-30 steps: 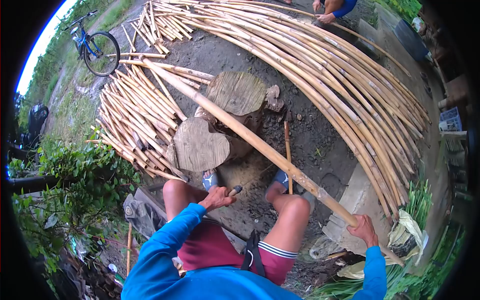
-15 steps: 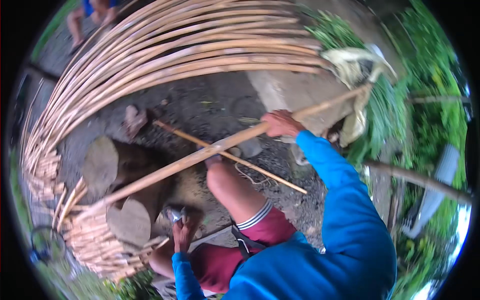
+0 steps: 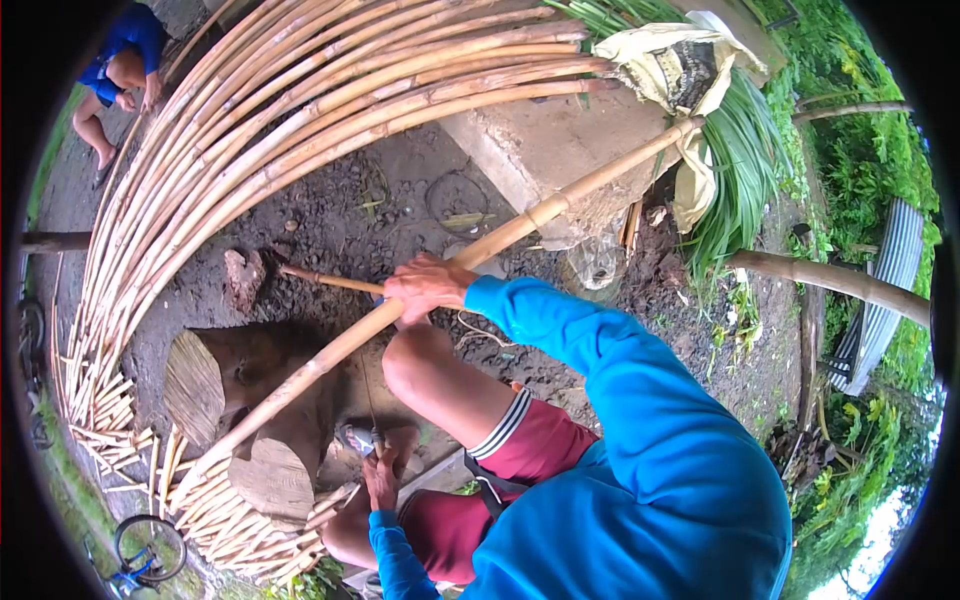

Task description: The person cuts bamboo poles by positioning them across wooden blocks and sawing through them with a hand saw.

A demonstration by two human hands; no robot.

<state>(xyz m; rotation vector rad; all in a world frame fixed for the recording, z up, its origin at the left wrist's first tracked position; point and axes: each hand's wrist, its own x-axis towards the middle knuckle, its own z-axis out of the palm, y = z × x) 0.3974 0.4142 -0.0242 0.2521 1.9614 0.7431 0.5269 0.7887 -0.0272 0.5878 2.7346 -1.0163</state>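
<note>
My right hand (image 3: 430,285) is closed around a long bamboo pole (image 3: 520,228), near its middle. The pole slants from the green leaves and pale sack down to the cut logs, where its lower end lies beside the nearer log (image 3: 272,478). My left hand (image 3: 380,482), low by my knee, grips the handle of what looks like a long knife (image 3: 377,438); its thin blade appears nearly edge-on, pointing away from me. Behind my right hand a thinner stick (image 3: 335,279) is partly hidden. A second thick log (image 3: 196,388) stands beside the nearer one.
Many long bamboo poles (image 3: 330,110) lie in a curved row ahead. Short split pieces (image 3: 235,535) are piled beyond the logs. A concrete block (image 3: 560,150), a sack (image 3: 690,70) and long leaves (image 3: 745,170) are on the right. Another person (image 3: 125,70) sits at upper left.
My right hand has shifted along the pole toward the logs. The view has turned slightly, and the left hand's long knife now shows its thin blade.
</note>
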